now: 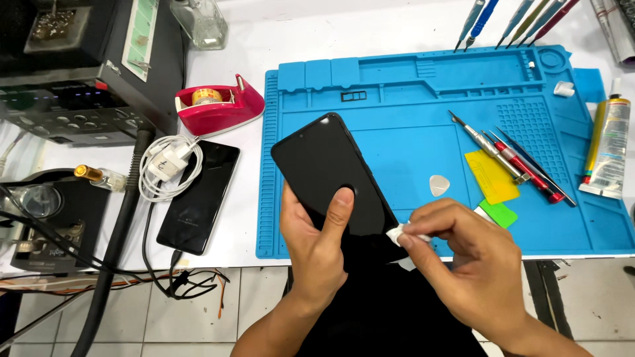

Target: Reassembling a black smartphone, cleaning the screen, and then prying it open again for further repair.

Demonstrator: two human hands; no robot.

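My left hand [317,248] grips a black smartphone [324,168] from below, thumb pressed on its dark glass screen; the phone tilts up over the blue silicone work mat [403,145]. My right hand [463,258] pinches a small white wipe [399,234] between thumb and fingers, touching the phone's lower right edge.
On the mat lie a white pick [439,184], yellow [493,175] and green [501,213] plastic cards, screwdrivers and tweezers [512,162]. A glue tube [607,149] lies at right. A second black phone [198,195], white charger [169,162], red tape dispenser [218,106] and bench equipment [79,79] sit left.
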